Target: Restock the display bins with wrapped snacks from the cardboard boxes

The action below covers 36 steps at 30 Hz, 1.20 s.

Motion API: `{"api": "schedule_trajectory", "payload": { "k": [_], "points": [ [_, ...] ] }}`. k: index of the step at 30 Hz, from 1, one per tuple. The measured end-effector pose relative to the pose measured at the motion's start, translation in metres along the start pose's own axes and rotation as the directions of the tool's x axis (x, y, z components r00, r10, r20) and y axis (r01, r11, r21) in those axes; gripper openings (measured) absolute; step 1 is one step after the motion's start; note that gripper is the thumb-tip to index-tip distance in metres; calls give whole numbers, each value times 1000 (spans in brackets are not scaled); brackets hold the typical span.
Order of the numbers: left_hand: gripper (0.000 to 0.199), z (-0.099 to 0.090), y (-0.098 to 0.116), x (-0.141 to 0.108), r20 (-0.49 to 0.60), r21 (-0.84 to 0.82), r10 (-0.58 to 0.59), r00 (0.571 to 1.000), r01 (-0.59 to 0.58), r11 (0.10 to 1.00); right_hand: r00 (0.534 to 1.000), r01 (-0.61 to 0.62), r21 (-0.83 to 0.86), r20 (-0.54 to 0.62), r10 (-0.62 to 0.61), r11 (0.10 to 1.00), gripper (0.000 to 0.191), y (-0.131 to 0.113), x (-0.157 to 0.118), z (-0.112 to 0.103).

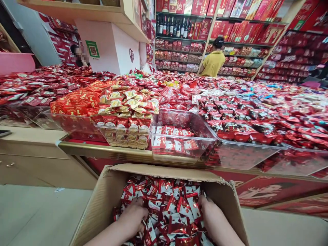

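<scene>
"Starting on the left, what lines the gold-edged counter?"

"Bright orange-red packets heaped above a bin's rim, and just beside them gold-and-red packets lettered 'DURIAN'."

"And in front, lower down?"

"A brown cardboard box, its top uncovered. The person's left hand is inside, on the left, fingers bent and touching the contents; whether it grasps one, nobody can tell from here."

"What are the contents?"

"Small shiny red-and-white packets, loosely piled between both hands and up to the box's far wall."

"Above those?"

"A clear rectangular plastic bin on the counter, with a few red-and-white packets lying low in it."

"The right hand?"

"Near the box's right wall, fingertips sunk beside the pile. Its grip is hidden, so its state can't be told either."

"Farther right?"

"A person in a yellow top stands by the back shelves; nearer, black-and-red packets rise over another clear bin."
</scene>
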<state>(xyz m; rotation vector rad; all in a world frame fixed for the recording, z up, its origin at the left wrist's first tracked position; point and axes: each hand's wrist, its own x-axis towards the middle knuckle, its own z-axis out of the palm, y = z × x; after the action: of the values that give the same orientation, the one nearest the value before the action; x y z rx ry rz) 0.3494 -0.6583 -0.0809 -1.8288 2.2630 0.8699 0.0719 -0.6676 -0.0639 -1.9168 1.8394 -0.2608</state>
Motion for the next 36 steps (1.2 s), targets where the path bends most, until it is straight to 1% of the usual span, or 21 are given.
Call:
{"api": "schedule_trajectory", "payload": {
  "k": [2, 3, 4, 5, 6, 7, 8, 10, 11, 13, 15, 17, 19, 20, 22, 25, 28, 30, 32, 34, 36],
  "points": [
    [12, -11, 0, -1, -50, -41, 9, 999, -11, 999, 999, 38, -176, -28, -43, 984, 34, -4, -4, -4],
    [13, -16, 1, -2, -74, -80, 12, 997, -18, 997, 996, 64, -220, -53, -77, 973, 34, -9, -7, -6],
    [15, -21, 5, -2, -95, -154, 6, 996, -20, 988, 990, 97, -197, -80, -114, 976, 32, -16, -10, -9],
    [18, -26, 10, -3, -109, -263, -9, 994, -20, 965, 986, 130, -114, -94, -141, 985, 29, -24, -13, -11],
    [22, -30, 17, -4, -115, -398, -26, 993, -22, 917, 984, 164, 27, -76, -162, 986, 25, -34, -15, -13],
    [24, -33, 25, -5, -110, -542, -34, 993, -32, 840, 983, 185, 211, -37, -181, 960, 23, -44, -16, -14],
    [25, -36, 34, -7, -105, -670, -27, 994, -51, 741, 980, 176, 403, 11, -197, 898, 25, -53, -17, -15],
    [24, -40, 52, -10, -109, -816, 35, 993, -110, 567, 968, 106, 678, 97, -230, 728, 30, -69, -15, -16],
    [24, -42, 60, -12, -125, -849, 71, 990, -143, 508, 964, 75, 748, 115, -240, 660, 29, -75, -13, -16],
    [24, -46, 73, -17, -162, -893, 86, 983, -183, 411, 969, 42, 816, 108, -223, 577, 26, -80, -10, -16],
    [26, -49, 81, -21, -162, -946, 57, 985, -171, 274, 985, 6, 855, 84, -150, 519, 29, -81, -7, -17],
    [30, -50, 87, -25, -141, -984, 50, 989, -145, 100, 994, -46, 902, 83, -69, 428, 29, -80, -6, -17],
    [39, -51, 90, -28, -137, -991, 59, 989, -136, -8, 994, -83, 943, 102, -42, 323, 29, -78, -6, -18],
    [40, -52, 91, -28, -143, -990, 45, 989, -142, -16, 993, -96, 957, 112, -43, 274, 28, -78, -7, -18],
    [36, -53, 92, -29, -155, -988, -10, 988, -155, 24, 991, -111, 972, 124, -51, 206, 26, -79, -10, -19],
    [37, -58, 90, -30, -181, -977, -50, 982, -174, 125, 990, -132, 976, 140, -33, 174, 25, -82, -15, -22],
    [37, -61, 85, -30, -223, -944, -12, 975, -213, 252, 988, -145, 976, 153, -38, 161, 23, -84, -17, -28],
    [35, -62, 83, -31, -259, -900, 16, 966, -247, 360, 986, -136, 970, 152, -69, 202, 27, -84, -18, -29],
    [33, -61, 81, -34, -289, -853, 40, 957, -276, 443, 982, -110, 950, 150, -119, 291, 28, -83, -18, -27],
    [33, -62, 81, -37, -307, -829, 51, 950, -293, 476, 971, -94, 924, 167, -173, 370, 24, -82, -19, -25],
    [33, -63, 80, -40, -310, -838, 31, 950, -288, 463, 955, -92, 897, 202, -216, 432, 24, -82, -22, -30]
  ]
}}
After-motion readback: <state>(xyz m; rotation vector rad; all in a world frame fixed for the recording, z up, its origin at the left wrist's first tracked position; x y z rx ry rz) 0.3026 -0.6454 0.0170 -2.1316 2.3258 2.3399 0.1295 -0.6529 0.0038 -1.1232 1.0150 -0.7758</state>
